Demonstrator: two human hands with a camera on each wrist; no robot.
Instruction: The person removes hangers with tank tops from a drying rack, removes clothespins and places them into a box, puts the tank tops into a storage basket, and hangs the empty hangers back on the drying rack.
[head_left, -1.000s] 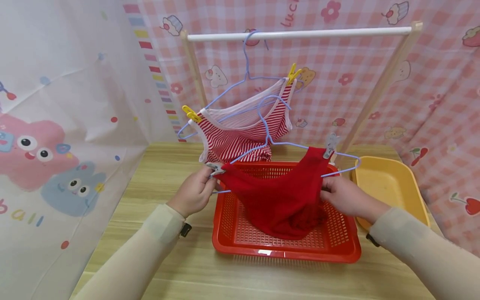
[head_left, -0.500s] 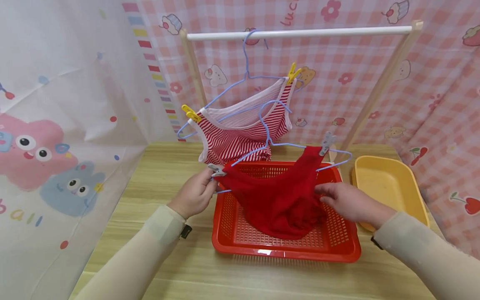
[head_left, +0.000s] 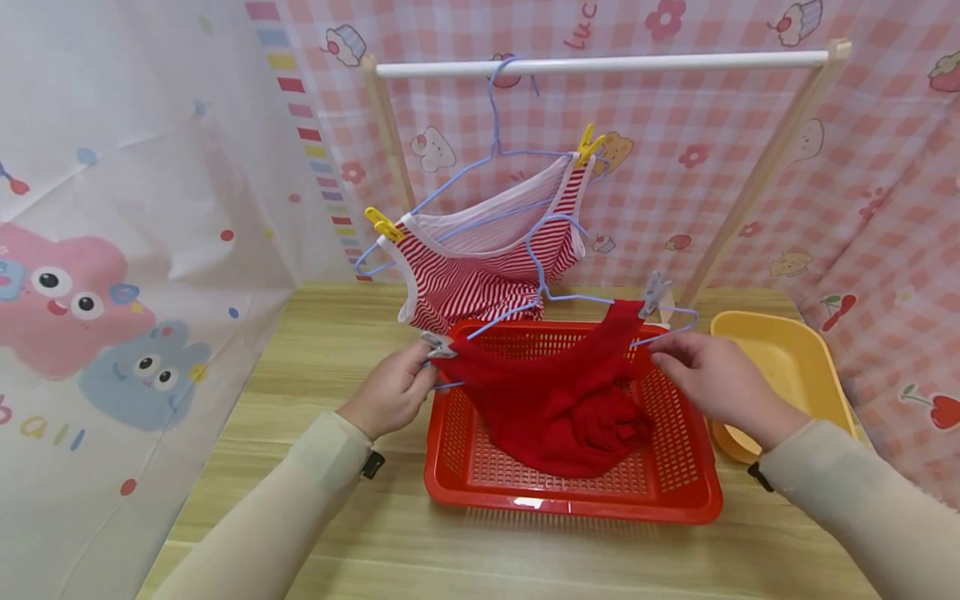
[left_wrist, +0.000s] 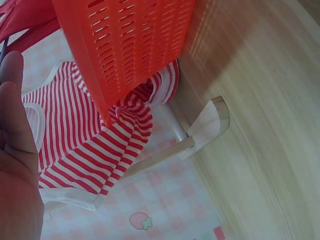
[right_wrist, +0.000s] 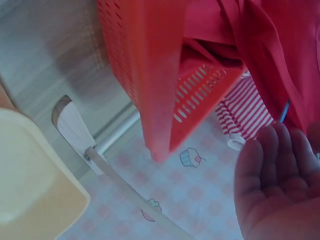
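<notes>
A red sleeveless top (head_left: 555,400) hangs on a blue clothes hanger (head_left: 551,293), its straps fixed by a grey clothespin (head_left: 438,344) at the left and another grey clothespin (head_left: 655,294) at the right. Its lower part bunches up inside the red basket (head_left: 570,506). My left hand (head_left: 390,392) grips the hanger's left end, just below the clothespin. At the other end, my right hand (head_left: 723,379) pinches the hanger's lower wire; in the right wrist view that wire runs behind the fingers (right_wrist: 272,150) by the red cloth.
Behind the basket stands a rack with a white rod (head_left: 637,64). A red-striped top (head_left: 480,275) hangs from it on another blue hanger, held by yellow clothespins (head_left: 384,225). A yellow tray (head_left: 783,367) lies to the right on the wooden table (head_left: 337,517).
My right hand has left the top's right side and moved up and outward to the hanger wire. The hanger's hook has dipped slightly. My left hand keeps its hold.
</notes>
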